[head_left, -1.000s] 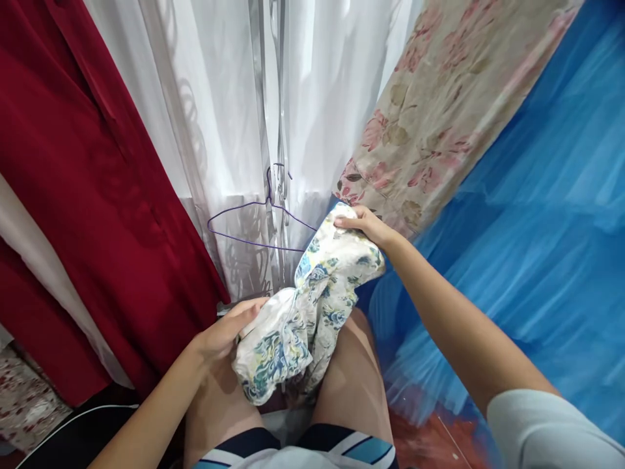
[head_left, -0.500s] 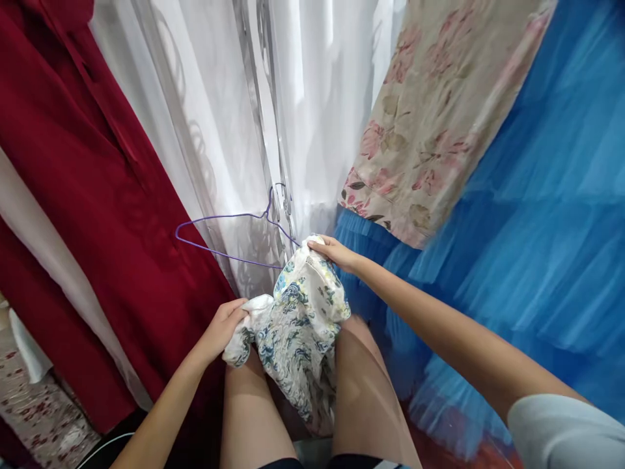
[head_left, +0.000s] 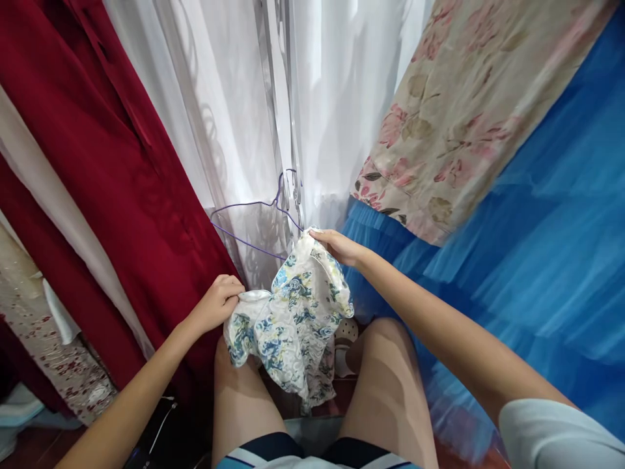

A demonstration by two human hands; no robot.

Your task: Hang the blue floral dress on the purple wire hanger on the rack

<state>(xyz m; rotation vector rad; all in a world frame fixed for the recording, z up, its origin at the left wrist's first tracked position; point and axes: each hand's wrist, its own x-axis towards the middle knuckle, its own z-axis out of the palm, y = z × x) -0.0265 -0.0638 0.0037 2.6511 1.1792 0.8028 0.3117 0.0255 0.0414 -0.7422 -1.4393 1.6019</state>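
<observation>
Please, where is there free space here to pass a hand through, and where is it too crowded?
One open gap lies under the purple wire hanger, between the red garment and the floral cloth, against the white curtain. Elsewhere it is crowded: the blue tulle presses from the right, and the left hand and right hand hold the cloth above the knees.

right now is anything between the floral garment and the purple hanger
Nothing visible. The right hand holds the floral garment up right at the near end of the purple hanger; the left hand grips its other edge. Only the white curtain hangs behind.
</observation>
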